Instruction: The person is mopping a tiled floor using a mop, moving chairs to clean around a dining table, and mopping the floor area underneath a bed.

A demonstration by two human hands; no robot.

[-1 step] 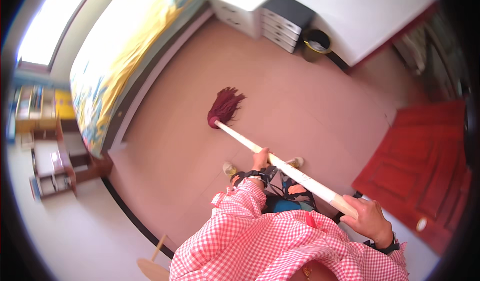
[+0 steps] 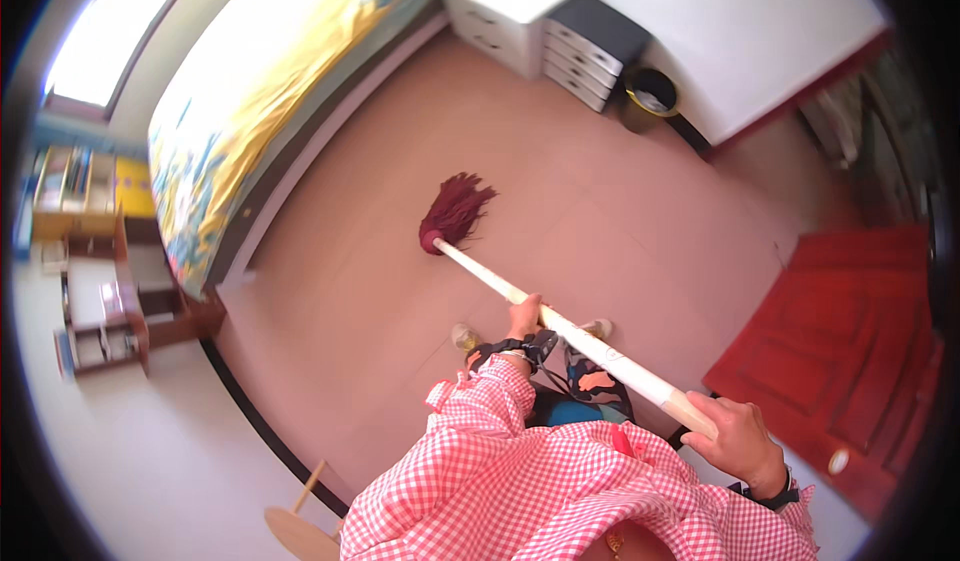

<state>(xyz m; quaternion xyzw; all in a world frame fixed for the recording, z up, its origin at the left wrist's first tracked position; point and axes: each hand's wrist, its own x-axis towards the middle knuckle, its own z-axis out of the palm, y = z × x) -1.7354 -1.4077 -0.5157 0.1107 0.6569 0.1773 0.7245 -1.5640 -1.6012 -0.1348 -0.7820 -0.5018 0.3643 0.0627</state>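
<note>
A mop with a pale wooden handle (image 2: 625,369) slants from lower right to upper left. Its maroon strand head (image 2: 461,209) lies spread on the floor between the bed and my feet. Lower down the shaft, in front of my body, my left hand (image 2: 525,317) is closed round the handle. My right hand (image 2: 738,445) grips near the handle's top end at the right, with the thumb along the wood. Both sleeves are red-and-white checked.
A bed (image 2: 232,131) runs along the left. At the back stand a white cabinet (image 2: 500,31), a small drawer unit (image 2: 582,49), a bin (image 2: 648,99) and a white-topped table (image 2: 745,36). A red panelled door (image 2: 835,346) is on the right, a wooden stool (image 2: 300,533) at lower left.
The view has turned slightly, so the furniture at the back sits a little farther right. Both hands keep their hold on the mop; its head has barely shifted in the picture.
</note>
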